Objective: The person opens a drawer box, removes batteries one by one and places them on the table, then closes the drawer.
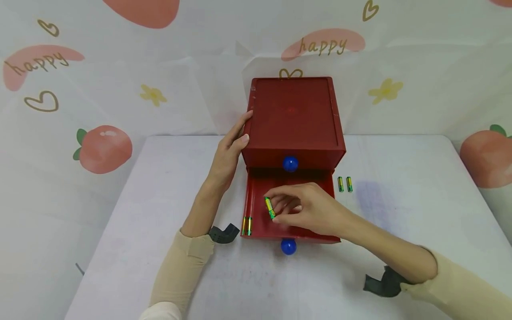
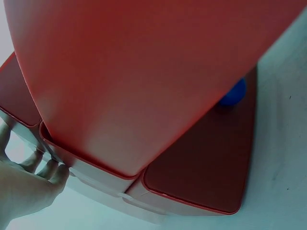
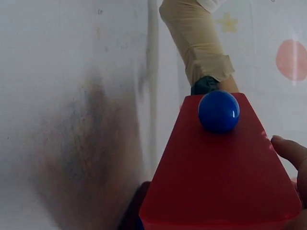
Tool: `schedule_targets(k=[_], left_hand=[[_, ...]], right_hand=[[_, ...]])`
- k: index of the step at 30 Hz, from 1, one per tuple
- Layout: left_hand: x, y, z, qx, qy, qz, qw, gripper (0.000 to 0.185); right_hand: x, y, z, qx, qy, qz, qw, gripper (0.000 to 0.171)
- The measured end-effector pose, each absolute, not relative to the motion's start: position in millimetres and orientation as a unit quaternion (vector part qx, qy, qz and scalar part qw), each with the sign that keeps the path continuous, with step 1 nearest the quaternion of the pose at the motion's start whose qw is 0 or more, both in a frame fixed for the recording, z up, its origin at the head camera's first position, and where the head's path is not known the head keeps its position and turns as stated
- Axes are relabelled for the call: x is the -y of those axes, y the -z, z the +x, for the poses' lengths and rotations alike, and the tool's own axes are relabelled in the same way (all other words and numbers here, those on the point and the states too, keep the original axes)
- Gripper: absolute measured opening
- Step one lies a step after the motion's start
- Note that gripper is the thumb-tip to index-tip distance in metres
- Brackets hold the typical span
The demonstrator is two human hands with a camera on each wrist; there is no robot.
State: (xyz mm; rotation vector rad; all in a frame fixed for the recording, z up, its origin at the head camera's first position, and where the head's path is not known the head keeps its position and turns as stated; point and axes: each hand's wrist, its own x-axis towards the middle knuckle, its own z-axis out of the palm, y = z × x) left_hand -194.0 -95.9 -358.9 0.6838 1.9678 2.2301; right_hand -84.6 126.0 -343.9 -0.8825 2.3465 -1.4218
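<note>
Sleeves and two dark wrist straps sit closest to the head camera, and beyond them the open drawer (image 1: 256, 209) of a red box (image 1: 294, 120) juts out over the white tabletop (image 1: 400, 213). Its blue knob (image 1: 288, 246) lies just below the right hand (image 1: 308, 209), on the near side of the fingers; a second blue knob (image 1: 290, 163) on the shut upper drawer sits just beyond them. Two batteries (image 1: 246, 226) stand in the drawer's near left corner, left of the fingers, and two more batteries (image 1: 345, 184) lie on the tabletop well to their right.

From the head view, the right thumb and fingertips pinch a green and yellow battery (image 1: 270, 207) over the drawer's inside, tilted. The left hand (image 1: 228, 153) lies flat against the box's left wall, fingers straight and together.

Only the right wrist view shows the drawer front from outside, with the knob (image 3: 218, 111) large and one fingertip (image 3: 288, 151) at the frame edge; the held battery is hidden there. Only the left wrist view shows the box's side wall (image 2: 139, 76) up close, with the left fingers (image 2: 45, 167) resting at its lower edge.
</note>
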Motion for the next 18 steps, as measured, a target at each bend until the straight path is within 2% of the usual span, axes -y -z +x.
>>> schedule_targets(k=[7, 18], left_hand=[[95, 360, -195, -0.638, -0.735, 0.226, 0.046, 0.052], [96, 360, -195, -0.630, -0.742, 0.224, 0.046, 0.053]], right_hand=[[-145, 341, -80, -0.812, 0.504, -0.280, 0.095, 0.047], [-173, 344, -74, -0.795, 0.523, -0.307, 0.031, 0.047]])
